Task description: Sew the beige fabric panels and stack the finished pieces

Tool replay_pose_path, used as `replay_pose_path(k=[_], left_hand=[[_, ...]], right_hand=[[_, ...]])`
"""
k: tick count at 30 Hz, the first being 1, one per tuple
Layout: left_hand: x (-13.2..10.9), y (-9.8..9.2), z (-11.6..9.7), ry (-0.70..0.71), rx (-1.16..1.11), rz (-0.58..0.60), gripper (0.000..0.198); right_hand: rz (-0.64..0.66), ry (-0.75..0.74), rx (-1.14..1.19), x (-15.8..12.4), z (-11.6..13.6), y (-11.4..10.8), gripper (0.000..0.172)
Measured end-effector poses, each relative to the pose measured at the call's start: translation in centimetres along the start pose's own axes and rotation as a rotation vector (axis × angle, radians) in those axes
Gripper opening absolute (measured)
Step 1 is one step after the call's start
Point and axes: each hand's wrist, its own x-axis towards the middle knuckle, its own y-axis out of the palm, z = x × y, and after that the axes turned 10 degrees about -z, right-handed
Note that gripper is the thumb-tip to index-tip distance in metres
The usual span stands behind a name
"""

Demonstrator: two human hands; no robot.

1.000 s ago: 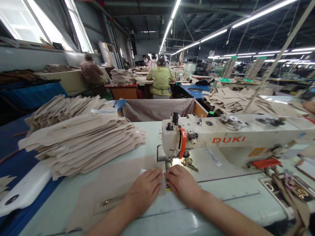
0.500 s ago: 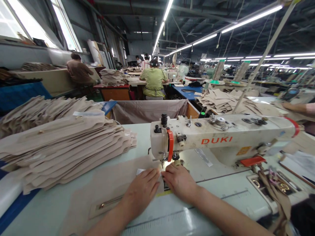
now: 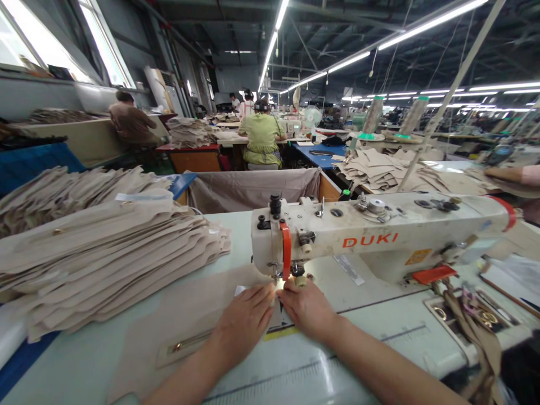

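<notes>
A beige fabric panel (image 3: 185, 306) lies flat on the table, its right edge under the needle area of the sewing machine (image 3: 367, 239). My left hand (image 3: 247, 318) rests flat on this panel, fingers stretched toward the needle. A strip of white material (image 3: 240, 290) shows beside its fingers. Just right of the needle, my right hand (image 3: 310, 309) has its fingers bent and thumb drawn in at the panel's edge; its fingertips are partly hidden. A zipper (image 3: 189, 342) with a gold-coloured pull is set in the panel, near my left wrist.
Stacked beige panels (image 3: 126, 259) stand at the left. A clear strip (image 3: 349, 270) lies under the machine arm. At the right is a tray (image 3: 439, 315) with rings and tan straps (image 3: 472, 332). A person in a green top (image 3: 264, 135) sits ahead; another person's arm (image 3: 512, 173) reaches in at right.
The view has shifted slightly, so the machine and stack sit a little further left. Both hands stay by the needle, and the right fingers appear a little closer to the left ones.
</notes>
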Motion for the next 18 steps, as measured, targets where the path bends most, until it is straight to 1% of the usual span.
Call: replay_pose_path(k=[6,10,14,18], left_hand=[[0.42,0.09,0.25,-0.004,-0.056,-0.021,0.032],[0.38,0.43,0.53,0.0,-0.057,0.0,0.033],[0.0,0.69,0.68,-0.028,-0.06,0.021,0.033],[-0.03,0.68,0.59,-0.033,-0.043,0.016,0.034]], right_hand=[[-0.021,0.03,0.006,-0.3,-0.18,0.42,0.022],[-0.032,0.033,0.012,-0.16,-0.29,0.61,0.023],[-0.042,0.034,0.009,0.05,-0.17,0.43,0.023],[-0.047,0.049,0.001,0.04,-0.07,0.44,0.024]])
